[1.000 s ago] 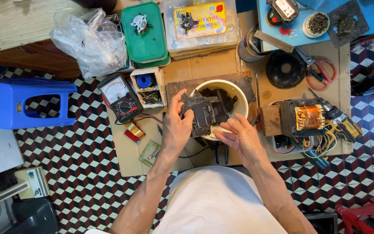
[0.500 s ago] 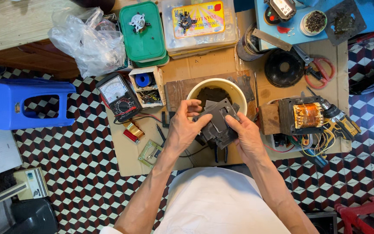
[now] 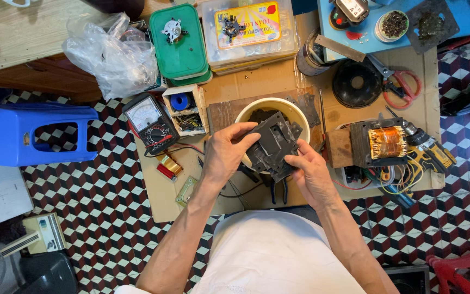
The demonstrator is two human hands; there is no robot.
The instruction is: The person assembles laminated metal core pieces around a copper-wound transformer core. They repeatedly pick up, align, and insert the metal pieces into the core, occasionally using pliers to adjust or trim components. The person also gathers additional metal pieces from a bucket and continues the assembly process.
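Bare cardboard (image 3: 159, 201) lies open at the near left; multimeter (image 3: 149, 122), bowl (image 3: 272, 106) and transformer (image 3: 384, 142) crowd the rest.

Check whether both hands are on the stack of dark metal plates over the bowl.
Touching. The head view shows the left hand gripping the stack of dark metal plates from its left edge and the right hand pinching its lower right edge, above the cream bowl.

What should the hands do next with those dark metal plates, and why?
Probably slide one plate off the stack and drop it into the bowl. Both the left hand and right hand hold the stack right over the bowl, the plates look fanned apart, and dark pieces already lie inside.
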